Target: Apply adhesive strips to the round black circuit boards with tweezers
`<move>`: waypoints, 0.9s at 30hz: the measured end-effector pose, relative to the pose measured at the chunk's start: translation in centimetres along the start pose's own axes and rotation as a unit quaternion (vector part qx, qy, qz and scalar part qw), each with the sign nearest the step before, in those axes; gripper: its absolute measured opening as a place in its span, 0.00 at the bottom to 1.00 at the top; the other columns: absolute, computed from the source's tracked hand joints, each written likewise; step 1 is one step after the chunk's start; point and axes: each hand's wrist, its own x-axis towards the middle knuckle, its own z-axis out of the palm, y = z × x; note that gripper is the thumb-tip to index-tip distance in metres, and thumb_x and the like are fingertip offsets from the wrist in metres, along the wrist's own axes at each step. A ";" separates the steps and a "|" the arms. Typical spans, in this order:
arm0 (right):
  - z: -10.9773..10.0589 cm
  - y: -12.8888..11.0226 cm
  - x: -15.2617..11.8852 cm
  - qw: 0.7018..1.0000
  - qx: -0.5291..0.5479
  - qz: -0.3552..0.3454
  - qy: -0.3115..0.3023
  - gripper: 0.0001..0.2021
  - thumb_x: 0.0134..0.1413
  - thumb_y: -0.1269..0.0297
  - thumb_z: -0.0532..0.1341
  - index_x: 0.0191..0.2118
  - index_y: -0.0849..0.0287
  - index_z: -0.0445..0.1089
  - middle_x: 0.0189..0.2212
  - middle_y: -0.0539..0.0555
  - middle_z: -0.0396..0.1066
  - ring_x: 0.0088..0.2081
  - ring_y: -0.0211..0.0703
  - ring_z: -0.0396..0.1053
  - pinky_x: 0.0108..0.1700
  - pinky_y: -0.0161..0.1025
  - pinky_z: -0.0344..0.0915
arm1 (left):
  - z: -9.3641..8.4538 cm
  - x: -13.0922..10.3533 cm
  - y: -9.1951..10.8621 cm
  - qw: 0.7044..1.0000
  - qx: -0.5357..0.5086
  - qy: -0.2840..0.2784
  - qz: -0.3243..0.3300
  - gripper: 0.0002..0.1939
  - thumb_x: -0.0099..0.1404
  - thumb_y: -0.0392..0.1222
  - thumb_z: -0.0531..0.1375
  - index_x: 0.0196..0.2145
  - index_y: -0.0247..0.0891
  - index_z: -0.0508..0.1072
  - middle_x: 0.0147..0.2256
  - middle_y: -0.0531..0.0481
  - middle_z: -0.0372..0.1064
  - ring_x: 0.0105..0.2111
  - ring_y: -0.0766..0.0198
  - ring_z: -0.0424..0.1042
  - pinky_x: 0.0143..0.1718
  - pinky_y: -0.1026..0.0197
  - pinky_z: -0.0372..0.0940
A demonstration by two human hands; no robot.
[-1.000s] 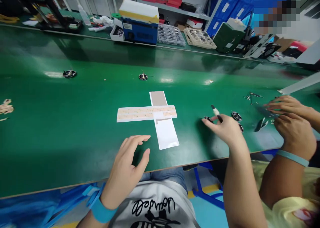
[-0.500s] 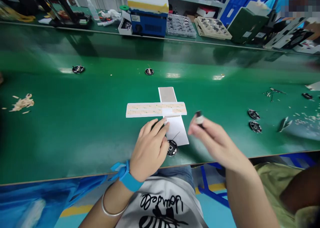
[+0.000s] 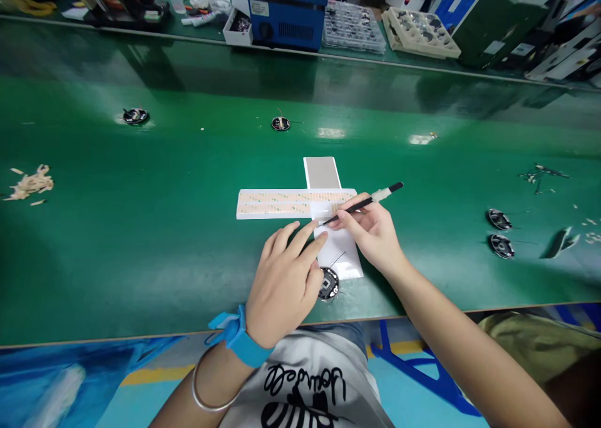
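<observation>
My left hand [image 3: 286, 284] lies with its fingers spread, fingertips near the lower edge of a white sticker strip [image 3: 275, 210] printed with small pale orange pieces. Beside its thumb is a round black circuit part [image 3: 328, 283] with a thin wire, partly covered by the hand. In my right hand [image 3: 373, 231] is a pair of slim black tweezers [image 3: 361, 204], wrapped in whitish tape near the back end. Their tip points down-left, close to my left fingertips. The strip lies across a white sheet [image 3: 345, 259] with a grey upper part [image 3: 322, 173].
More round black parts [image 3: 280, 123] lie at the back, and others [image 3: 500, 219] on the right. A heap of pale slips [image 3: 32, 183] is at the left. On the rear shelf stand a blue box-shaped device [image 3: 286, 21] and a cream tray [image 3: 420, 34].
My right hand has moved left and in toward the sheet, bringing the tweezers' tip down by my left fingers. My left hand stays nearly in place. The view has shifted slightly.
</observation>
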 end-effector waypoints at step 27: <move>-0.7 -2.1 -8.1 0.978 -0.037 -0.039 0.201 0.07 0.53 0.66 0.68 0.36 0.57 0.69 0.32 0.51 0.76 0.28 0.41 0.79 0.34 0.39 0.79 | 0.1 -3.7 2.0 0.998 -0.038 0.053 -0.012 0.19 0.67 0.35 0.56 0.55 0.43 0.65 0.57 0.41 0.60 0.55 0.47 0.61 0.52 0.43 0.62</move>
